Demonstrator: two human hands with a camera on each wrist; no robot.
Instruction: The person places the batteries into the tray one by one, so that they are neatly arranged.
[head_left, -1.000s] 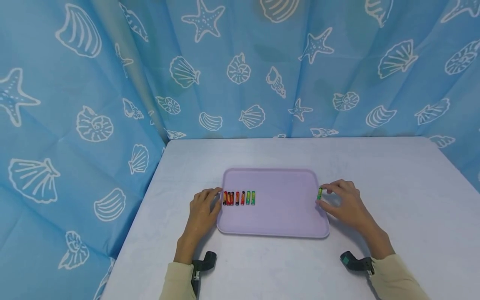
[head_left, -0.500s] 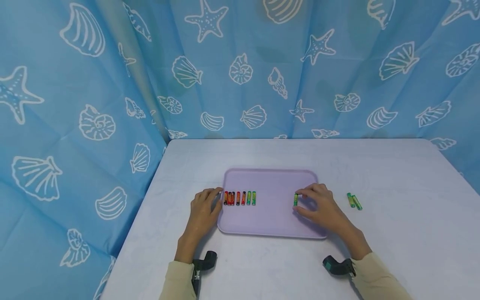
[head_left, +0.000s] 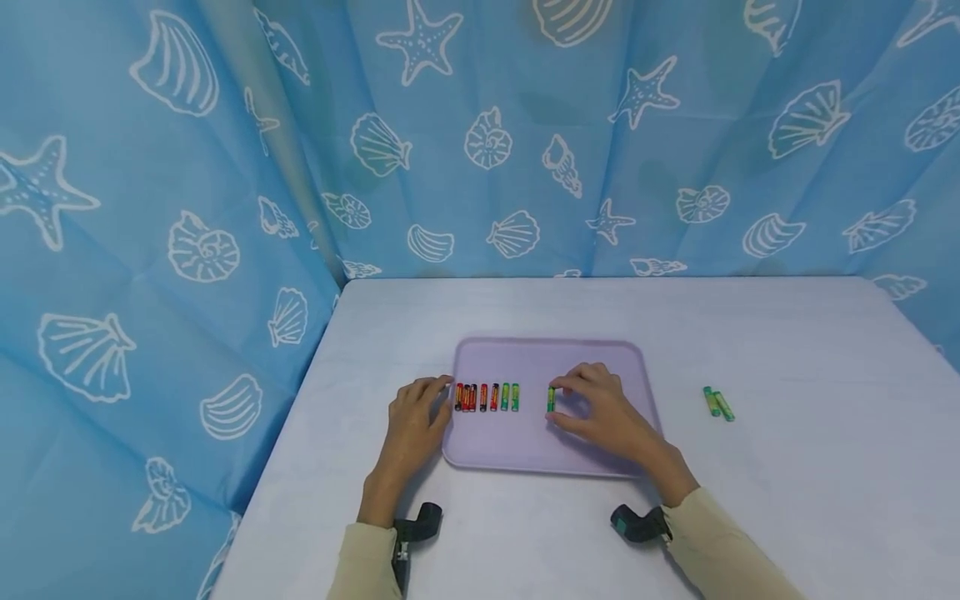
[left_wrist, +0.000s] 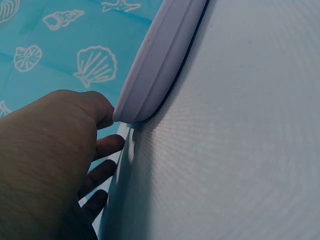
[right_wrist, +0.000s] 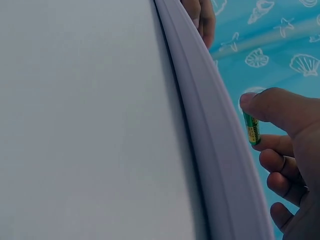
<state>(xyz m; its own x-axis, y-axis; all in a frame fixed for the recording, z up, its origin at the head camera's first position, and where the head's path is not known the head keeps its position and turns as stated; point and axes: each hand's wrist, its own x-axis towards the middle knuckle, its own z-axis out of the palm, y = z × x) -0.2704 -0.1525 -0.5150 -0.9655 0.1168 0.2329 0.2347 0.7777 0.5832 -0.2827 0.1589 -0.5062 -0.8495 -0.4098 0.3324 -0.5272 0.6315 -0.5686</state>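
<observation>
My right hand (head_left: 603,412) pinches a green battery (head_left: 551,399) by its ends between thumb and fingertips, over the middle of the lilac tray (head_left: 570,457). In the right wrist view the same battery (right_wrist: 252,128) stands nearly upright between the thumb and a finger. To its left on the tray is a row of batteries: several red-and-black ones (head_left: 483,397), then two green ones (head_left: 510,397). My left hand (head_left: 411,421) rests at the tray's left edge. In the left wrist view its thumb (left_wrist: 102,107) touches the rim and the other fingers lie relaxed beside it.
Two more green batteries (head_left: 718,404) lie side by side on the white table (head_left: 795,467), right of the tray. A blue curtain (head_left: 480,192) with shell and starfish prints hangs behind and along the left side. Each wrist wears a black camera mount (head_left: 637,525).
My right hand has carried the green battery leftward from the tray's right edge to near the row. The two loose batteries at right came into sight. The left hand stays at the tray's edge.
</observation>
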